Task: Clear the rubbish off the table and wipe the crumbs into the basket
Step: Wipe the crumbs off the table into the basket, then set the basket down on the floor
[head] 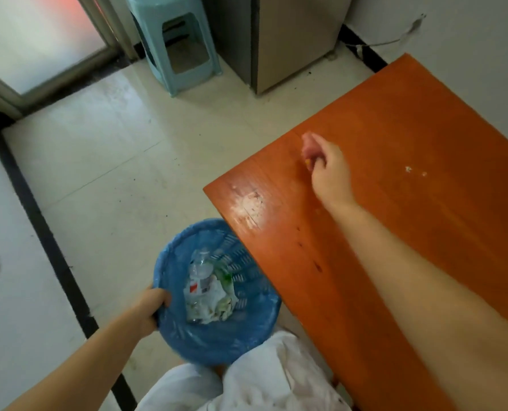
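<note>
Blue basket [217, 292] rim gripped by left hand [152, 307]; right hand [326, 167] pinching, perhaps orange scrap.

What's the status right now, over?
Left hand grips blue plastic basket rim, rubbish inside. Right hand pinching small orange scrap on orange wooden table. White crumbs remain; nothing blocking.

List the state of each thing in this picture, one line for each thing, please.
basket: lined with blue bag, rubbish inside, held beside table edge
left hand: gripping basket rim
right hand: on the table, fingers curled, blurred
table: mostly bare
crumbs: lying on table
stool: upright on floor
</note>
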{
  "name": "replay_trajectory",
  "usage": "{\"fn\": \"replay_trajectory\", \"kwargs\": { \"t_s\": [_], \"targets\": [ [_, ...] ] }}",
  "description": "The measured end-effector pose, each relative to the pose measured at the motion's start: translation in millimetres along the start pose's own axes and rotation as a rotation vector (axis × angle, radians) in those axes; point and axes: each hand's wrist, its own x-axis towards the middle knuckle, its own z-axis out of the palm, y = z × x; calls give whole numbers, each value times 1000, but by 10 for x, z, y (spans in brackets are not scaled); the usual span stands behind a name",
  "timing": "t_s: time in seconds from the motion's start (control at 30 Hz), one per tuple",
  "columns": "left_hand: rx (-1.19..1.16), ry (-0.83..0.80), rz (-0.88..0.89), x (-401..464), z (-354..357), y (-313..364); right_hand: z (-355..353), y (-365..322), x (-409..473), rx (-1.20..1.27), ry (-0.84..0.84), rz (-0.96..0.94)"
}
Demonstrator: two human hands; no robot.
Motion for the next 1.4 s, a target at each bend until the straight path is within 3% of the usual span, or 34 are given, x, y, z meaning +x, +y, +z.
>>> {"fn": "replay_trajectory", "kwargs": {
  "t_s": [0.07, 0.13, 0.27, 0.37, 0.43, 0.5, 0.6, 0.67, 0.73, 0.83, 0.93, 1.03, 1.23, 1.4],
  "targets": [
    [-39, 19, 11, -11, -89, 18, -38, 74, 468, -115, 89, 113],
    [-72, 36, -1, 6, -169, 37, 183, 53, 524, -217, 45, 94],
    [-120, 79, -24, 158, -313, 100, 1019, -71, -281, -322, -232, -228],
    [-129, 61, -28, 240, -394, 203, 1438, -236, -1147, -292, -590, -357],
    [-121, 23, -22, 269, -464, 282, 1533, -307, -1431, -229, -691, -434],
    [-101, -16, -8, 311, -559, 362, 1432, -382, -1329, -156, -582, -389],
    [-83, -57, 19, 348, -727, 470, 1105, -453, -934, -237, -212, -270],
    [-87, -86, 22, 349, -845, 546, 947, -338, -708, -322, -18, -124],
    [-94, -97, 17, 364, -976, 623, 992, -254, -622, -380, 63, 53],
    [-98, -77, 11, 413, -1205, 744, 1193, -210, -653, -575, 62, 154],
    [-111, -57, 21, 400, -1434, 865, 1240, -358, -659, -620, 81, 265],
    [-164, -39, 52, 392, -1663, 1011, 1359, -637, -713, -669, 95, 127],
    [-337, -22, 119, 269, -2039, 1389, 2190, -1206, -604, -589, -262, -164],
    [-498, -40, 134, 222, -2356, 1699, 2827, -1488, -239, -296, -482, -34]
  ]
}}
